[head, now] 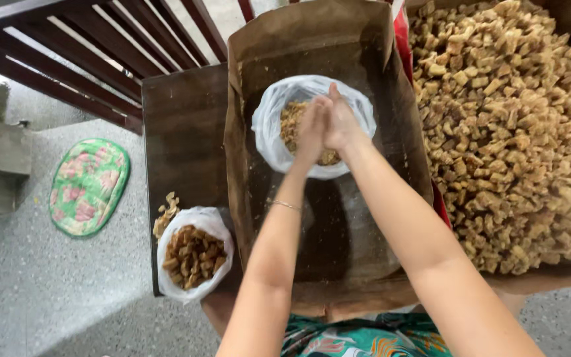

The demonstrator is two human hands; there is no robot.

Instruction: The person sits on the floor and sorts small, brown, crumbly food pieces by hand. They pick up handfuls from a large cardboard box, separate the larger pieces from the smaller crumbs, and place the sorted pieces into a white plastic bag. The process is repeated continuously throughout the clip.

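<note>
My left hand [312, 129] and my right hand [340, 119] are pressed together, palm against palm, right above an open clear plastic bag [267, 132]. The bag holds brown fried snack pieces [289, 122] and sits inside a brown paper-lined box [371, 73]. Whether anything lies between my palms is hidden. A thin bracelet [286, 205] circles my left wrist.
A big heap of the same brown pieces [510, 125] fills the right side. A second filled plastic bag [193, 254] stands at the lower left on a dark wooden table [183, 125], with loose pieces [165, 213] beside it. A green flowered mat [88, 186] lies on the speckled floor.
</note>
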